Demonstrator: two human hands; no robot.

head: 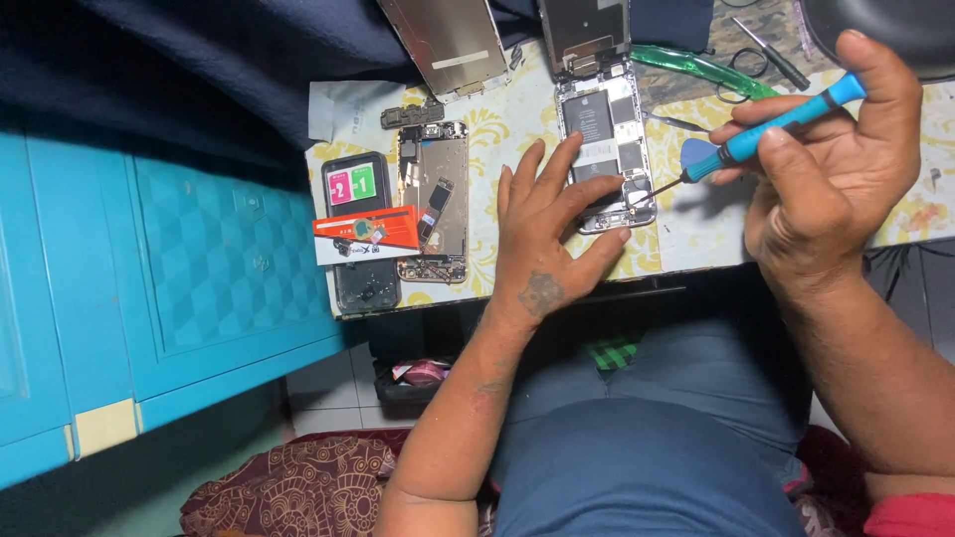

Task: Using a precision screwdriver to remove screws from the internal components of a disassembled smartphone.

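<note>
An opened phone [604, 119] with its black battery and circuit boards exposed lies on the patterned table [696, 234]. My left hand [547, 224] rests flat on the table with spread fingers, pressing on the phone's lower end. My right hand [831, 164] grips a blue precision screwdriver [766, 131], its thin tip touching the phone's lower right corner near my left fingertips.
A second gutted phone frame [433, 199], a black screen part with pink and green tabs [358, 234] and an orange-and-white box [366, 234] lie to the left. Detached screen panels [448, 40] lean at the back. Green tweezers [701, 68], a blue pick [696, 151] and a turquoise cabinet [149, 278] are nearby.
</note>
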